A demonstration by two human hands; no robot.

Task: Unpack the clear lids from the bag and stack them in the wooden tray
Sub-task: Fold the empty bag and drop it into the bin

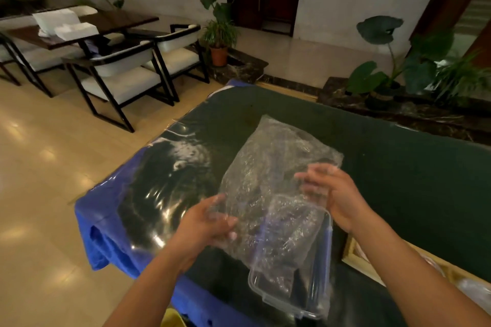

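Since the bag [271,162] is thin crinkly bubble-type plastic, it's gonna be floppy and weigh next to nothing, so imo don't count on it to carry anything. It's held up over the tabletop [414,180] at the centre of the frame. The left hand [210,223] has its fingers curled around the bag's left edge. The right hand [334,194] is on the bag's right edge, but the fingers are blurred, so I can't tell whether it's actually pinching or just resting there. A clear lid [265,297] pokes out of the bag's lower end at bottom centre: a rounded rectangle w/ a raised rim, a blue strip down its right side and small tabs on the edge. It looks like stiff, smooth plastic, prob slippery and light, and it could crack if dropped. I'd grab it by the rim on the long sides, not the flat middle, and slide it out while the other hand pins the bag. The wooden tray [356,255] sits lower right, pale wood, only partly in view. The tabletop is dark green w/ a glossy film on its left part, and a blue cloth [106,220] hangs off the left edge.
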